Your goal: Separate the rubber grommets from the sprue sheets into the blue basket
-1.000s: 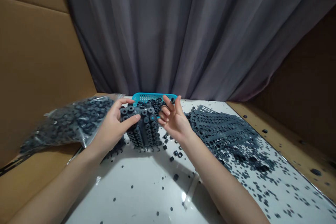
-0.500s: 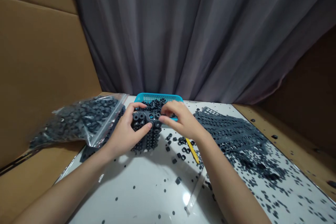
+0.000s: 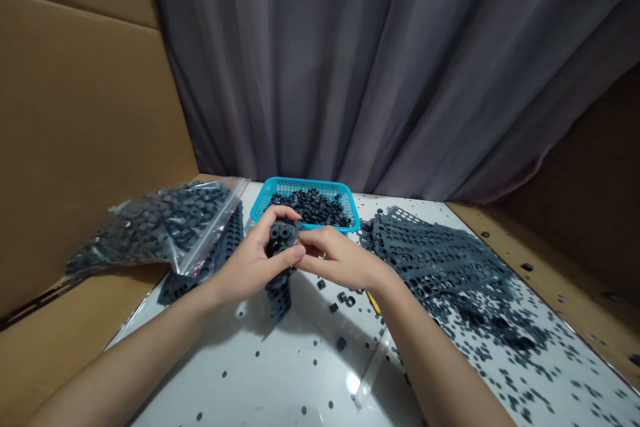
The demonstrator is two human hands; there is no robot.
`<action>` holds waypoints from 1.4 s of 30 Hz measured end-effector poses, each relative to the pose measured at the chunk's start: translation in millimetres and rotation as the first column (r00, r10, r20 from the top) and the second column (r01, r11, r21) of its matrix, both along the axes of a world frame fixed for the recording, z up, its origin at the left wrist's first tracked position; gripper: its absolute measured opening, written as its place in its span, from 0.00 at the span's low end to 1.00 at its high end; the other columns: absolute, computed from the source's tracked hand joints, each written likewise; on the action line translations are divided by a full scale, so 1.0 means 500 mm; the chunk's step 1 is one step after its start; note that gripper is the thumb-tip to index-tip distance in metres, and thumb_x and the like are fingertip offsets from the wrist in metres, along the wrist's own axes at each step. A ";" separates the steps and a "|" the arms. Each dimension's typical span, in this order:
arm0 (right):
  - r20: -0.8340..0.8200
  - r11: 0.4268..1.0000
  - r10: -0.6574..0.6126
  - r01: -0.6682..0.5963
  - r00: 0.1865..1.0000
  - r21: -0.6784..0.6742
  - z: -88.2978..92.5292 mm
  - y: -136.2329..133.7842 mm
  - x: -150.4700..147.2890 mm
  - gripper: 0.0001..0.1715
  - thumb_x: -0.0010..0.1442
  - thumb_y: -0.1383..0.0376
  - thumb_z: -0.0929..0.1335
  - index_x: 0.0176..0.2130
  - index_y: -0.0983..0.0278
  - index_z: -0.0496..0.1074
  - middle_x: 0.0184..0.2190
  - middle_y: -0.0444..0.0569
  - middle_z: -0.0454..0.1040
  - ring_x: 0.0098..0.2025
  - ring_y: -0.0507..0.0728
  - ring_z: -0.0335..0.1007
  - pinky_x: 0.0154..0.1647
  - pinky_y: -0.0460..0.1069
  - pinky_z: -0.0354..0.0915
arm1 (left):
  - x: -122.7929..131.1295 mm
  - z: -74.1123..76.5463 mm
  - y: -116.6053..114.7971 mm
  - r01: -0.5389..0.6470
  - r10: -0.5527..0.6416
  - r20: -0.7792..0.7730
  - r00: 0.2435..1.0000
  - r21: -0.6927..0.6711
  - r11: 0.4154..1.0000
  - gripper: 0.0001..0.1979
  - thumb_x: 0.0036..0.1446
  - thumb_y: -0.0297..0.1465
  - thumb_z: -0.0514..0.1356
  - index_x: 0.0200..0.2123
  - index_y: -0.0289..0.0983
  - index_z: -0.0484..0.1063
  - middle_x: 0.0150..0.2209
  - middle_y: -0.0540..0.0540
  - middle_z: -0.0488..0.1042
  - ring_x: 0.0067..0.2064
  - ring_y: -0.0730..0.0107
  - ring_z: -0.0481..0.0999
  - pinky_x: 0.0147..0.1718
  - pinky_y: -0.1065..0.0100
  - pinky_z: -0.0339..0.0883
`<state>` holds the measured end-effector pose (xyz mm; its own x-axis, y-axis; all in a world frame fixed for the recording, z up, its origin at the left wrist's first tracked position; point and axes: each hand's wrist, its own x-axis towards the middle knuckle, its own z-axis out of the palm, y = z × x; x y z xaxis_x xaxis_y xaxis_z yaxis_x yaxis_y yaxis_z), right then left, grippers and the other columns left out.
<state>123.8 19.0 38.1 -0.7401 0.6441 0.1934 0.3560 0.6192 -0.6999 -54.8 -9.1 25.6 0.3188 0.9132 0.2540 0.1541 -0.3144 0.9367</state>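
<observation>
A dark grey perforated rubber sheet (image 3: 279, 300) with rows of round rings is bent up between my hands above the white table. My left hand (image 3: 247, 265) grips it from the left, thumb in front and fingers over the top. On the right side, my right hand (image 3: 345, 259) closes its thumb and fingers at the sheet's edge, near the left thumb tip. What exactly lies between the right fingertips is hidden. Just behind the hands stands a blue basket (image 3: 356, 219) with many small black rubber pieces (image 3: 320, 205).
A clear zip bag (image 3: 160, 230) full of dark pieces lies at left, over more perforated sheet (image 3: 233, 233). At right is a pile of perforated sheets (image 3: 440, 250) with scattered black bits (image 3: 500, 333). A yellow tool (image 3: 373, 303) is partly covered by my right forearm.
My right hand has moved down and closed at the sheet's edge beside the left thumb. The sheet has turned and bunched up, and more of the basket shows.
</observation>
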 end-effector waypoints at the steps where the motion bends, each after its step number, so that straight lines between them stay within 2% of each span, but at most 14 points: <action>1: -0.005 1.000 -0.018 0.018 1.000 0.012 -0.001 0.000 -0.002 0.17 0.59 0.57 0.62 0.24 0.64 0.58 0.19 0.39 0.58 0.22 0.47 0.52 0.23 0.44 0.48 | 0.000 0.000 0.000 -0.001 0.001 0.023 1.000 -0.016 1.000 0.17 0.53 0.34 0.59 0.46 0.45 0.60 0.33 0.51 0.66 0.33 0.69 0.67 0.31 0.70 0.62; 7: -0.103 0.996 -0.036 0.044 0.994 0.073 0.006 -0.003 0.002 0.19 0.61 0.60 0.62 0.21 0.64 0.56 0.17 0.38 0.52 0.21 0.47 0.46 0.22 0.45 0.45 | -0.008 0.002 0.007 -0.023 0.023 0.035 0.999 -0.007 1.000 0.18 0.53 0.33 0.60 0.47 0.44 0.60 0.35 0.50 0.66 0.33 0.70 0.66 0.31 0.70 0.62; 9: -0.135 1.000 0.018 -0.017 0.991 0.009 0.006 -0.002 0.004 0.21 0.61 0.60 0.61 0.20 0.64 0.55 0.17 0.38 0.50 0.21 0.47 0.45 0.22 0.45 0.45 | -0.011 0.002 0.012 0.050 -0.047 0.044 0.998 -0.063 0.997 0.15 0.54 0.34 0.59 0.45 0.44 0.60 0.32 0.51 0.65 0.30 0.72 0.66 0.29 0.71 0.62; 11: -0.198 0.986 0.075 -0.102 0.977 -0.129 0.000 0.001 0.003 0.22 0.61 0.59 0.61 0.19 0.64 0.56 0.17 0.38 0.49 0.20 0.47 0.44 0.21 0.46 0.44 | -0.012 0.001 0.016 0.173 -0.152 0.128 0.980 -0.177 0.969 0.13 0.55 0.36 0.58 0.43 0.44 0.59 0.28 0.53 0.65 0.27 0.74 0.66 0.26 0.73 0.61; 12: -0.253 0.970 0.085 -0.138 0.964 -0.199 -0.006 0.003 0.000 0.22 0.60 0.58 0.62 0.19 0.64 0.57 0.16 0.38 0.50 0.20 0.47 0.44 0.21 0.46 0.44 | -0.011 0.001 0.017 0.224 -0.181 0.191 0.965 -0.231 0.947 0.14 0.55 0.37 0.58 0.42 0.44 0.58 0.26 0.54 0.65 0.26 0.74 0.67 0.24 0.73 0.60; 14: -0.412 0.933 0.043 -0.184 0.910 -0.309 -0.022 0.008 -0.012 0.22 0.58 0.57 0.64 0.18 0.64 0.60 0.16 0.39 0.52 0.20 0.48 0.45 0.22 0.46 0.44 | -0.006 0.002 0.017 0.262 -0.158 0.329 0.931 -0.302 0.916 0.16 0.52 0.38 0.61 0.40 0.44 0.56 0.24 0.55 0.66 0.24 0.74 0.68 0.22 0.74 0.60; 18: -0.719 0.810 -0.219 -0.289 0.659 -0.511 -0.051 0.012 -0.046 0.22 0.51 0.56 0.68 0.16 0.64 0.59 0.15 0.39 0.52 0.21 0.49 0.46 0.24 0.47 0.47 | 0.005 0.005 0.016 0.203 -0.012 0.474 0.880 -0.354 0.913 0.22 0.45 0.37 0.65 0.37 0.43 0.55 0.21 0.56 0.67 0.18 0.77 0.65 0.16 0.77 0.56; 20: -0.750 0.735 -0.328 -0.343 0.574 -0.585 -0.060 0.012 -0.058 0.22 0.48 0.56 0.70 0.16 0.63 0.59 0.15 0.39 0.51 0.20 0.48 0.46 0.24 0.46 0.48 | 0.008 0.005 0.017 0.190 0.015 0.493 0.870 -0.364 0.912 0.22 0.45 0.37 0.65 0.37 0.42 0.54 0.21 0.56 0.69 0.18 0.77 0.66 0.16 0.78 0.57; 22: -0.749 0.685 -0.381 -0.379 0.542 -0.622 -0.065 0.013 -0.063 0.20 0.46 0.57 0.72 0.17 0.64 0.61 0.15 0.38 0.51 0.20 0.48 0.45 0.23 0.46 0.48 | 0.009 0.001 0.020 0.201 0.016 0.519 0.855 -0.358 0.912 0.22 0.45 0.36 0.65 0.37 0.42 0.54 0.22 0.55 0.70 0.20 0.76 0.68 0.17 0.77 0.59; 27: -0.753 0.613 -0.445 -0.449 0.485 -0.651 -0.074 0.018 -0.064 0.18 0.46 0.59 0.72 0.19 0.64 0.62 0.16 0.39 0.50 0.20 0.47 0.43 0.20 0.44 0.48 | 0.009 -0.008 0.026 0.213 0.021 0.569 0.822 -0.341 0.915 0.20 0.47 0.34 0.64 0.37 0.42 0.55 0.23 0.55 0.71 0.21 0.77 0.69 0.19 0.77 0.61; 33: -0.770 0.601 -0.479 -0.482 0.421 -0.637 -0.078 0.014 -0.076 0.19 0.54 0.60 0.67 0.20 0.63 0.56 0.19 0.39 0.47 0.20 0.49 0.40 0.23 0.45 0.53 | 0.012 -0.009 0.028 0.175 0.068 0.569 0.820 -0.361 0.916 0.21 0.45 0.34 0.64 0.38 0.41 0.55 0.21 0.56 0.68 0.19 0.78 0.66 0.17 0.78 0.59; 36: -0.809 0.630 -0.485 -0.509 0.332 -0.586 -0.074 0.022 -0.072 0.21 0.59 0.61 0.62 0.20 0.62 0.50 0.19 0.39 0.43 0.20 0.50 0.38 0.24 0.46 0.53 | 0.003 -0.005 0.032 0.148 0.068 0.589 0.806 -0.310 0.939 0.17 0.47 0.33 0.62 0.37 0.41 0.56 0.19 0.57 0.65 0.20 0.79 0.65 0.19 0.78 0.59; 38: -0.830 0.662 -0.468 -0.502 0.303 -0.556 -0.069 0.032 -0.062 0.22 0.61 0.59 0.60 0.20 0.62 0.50 0.19 0.39 0.42 0.21 0.51 0.38 0.25 0.46 0.53 | -0.005 -0.001 0.037 0.098 0.084 0.587 0.805 -0.271 0.957 0.16 0.48 0.32 0.61 0.37 0.41 0.56 0.20 0.57 0.65 0.21 0.79 0.66 0.22 0.77 0.60; 42: -0.827 0.700 -0.395 -0.452 0.399 -0.552 -0.058 0.049 -0.038 0.25 0.61 0.49 0.58 0.22 0.62 0.54 0.20 0.40 0.45 0.21 0.50 0.41 0.26 0.47 0.52 | -0.017 0.008 0.049 -0.060 0.194 0.543 0.817 -0.255 0.965 0.15 0.50 0.33 0.60 0.40 0.43 0.58 0.24 0.56 0.66 0.23 0.78 0.67 0.24 0.76 0.62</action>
